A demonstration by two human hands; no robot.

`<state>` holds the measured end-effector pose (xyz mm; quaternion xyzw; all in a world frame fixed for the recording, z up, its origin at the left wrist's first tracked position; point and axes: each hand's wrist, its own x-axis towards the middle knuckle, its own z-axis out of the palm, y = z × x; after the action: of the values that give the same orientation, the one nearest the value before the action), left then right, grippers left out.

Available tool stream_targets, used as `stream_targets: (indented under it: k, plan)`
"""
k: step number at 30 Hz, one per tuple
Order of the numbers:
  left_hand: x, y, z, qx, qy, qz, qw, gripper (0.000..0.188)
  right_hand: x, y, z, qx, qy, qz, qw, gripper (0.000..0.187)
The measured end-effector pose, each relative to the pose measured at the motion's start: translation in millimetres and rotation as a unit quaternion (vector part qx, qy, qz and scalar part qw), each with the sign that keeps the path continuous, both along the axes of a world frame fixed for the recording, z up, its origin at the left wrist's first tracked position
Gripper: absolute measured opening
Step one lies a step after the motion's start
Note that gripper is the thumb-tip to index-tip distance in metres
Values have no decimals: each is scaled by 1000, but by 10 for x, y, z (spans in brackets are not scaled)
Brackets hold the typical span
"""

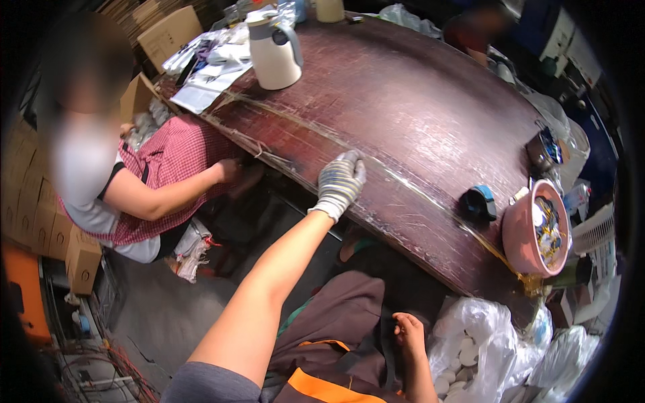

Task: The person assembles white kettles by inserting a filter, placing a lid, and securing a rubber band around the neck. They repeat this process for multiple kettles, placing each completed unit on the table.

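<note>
My left hand (pixel 341 180) wears a white knitted glove with grey and yellow stripes. It rests on the near edge of the dark red-brown wooden table (pixel 430 121), fingers bent and close together; whatever may be under them is hidden. Bare and low beside my lap, my right hand (pixel 410 330) has loosely bent fingers, a little apart, with nothing seen in them. Close to its right stands a clear plastic bag (pixel 494 329) holding several white rounded pieces (pixel 463 359). Dark brown cloth with orange trim (pixel 329 322) covers my lap.
A pink tub (pixel 514 235) of small mixed parts and a black-and-blue object (pixel 478 203) sit at the table's right end. A cream jug (pixel 275 57) stands far left by white plastic bags (pixel 218 64). A co-worker in a checked apron (pixel 181 158) sits left, near cartons (pixel 84 258).
</note>
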<state>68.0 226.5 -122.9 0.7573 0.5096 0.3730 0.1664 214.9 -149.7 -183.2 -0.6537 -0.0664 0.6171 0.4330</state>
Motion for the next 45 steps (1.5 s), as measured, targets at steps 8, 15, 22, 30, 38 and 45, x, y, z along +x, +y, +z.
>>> stream_targets:
  k: [8,15,22,30,38,45]
  plan:
    - [-1,-31,7,-3,16,-17,1000,20,24,16,4,-30,-14,8,999,17]
    - [-15,-21,21,-6,24,-19,1000,16,-53,47,-27,-24,-49,11,998,17]
    - [-22,0,-40,20,7,-25,999,16,-71,45,-24,-23,-58,10,998,17]
    - [-27,-12,-40,15,24,-29,999,17,-46,22,-90,-13,-38,-9,999,17]
    - [14,-41,22,7,34,-37,999,19,-74,6,-49,-6,-45,4,999,17]
    - [27,-33,2,18,53,-31,998,20,-48,-1,-14,9,-29,12,999,17]
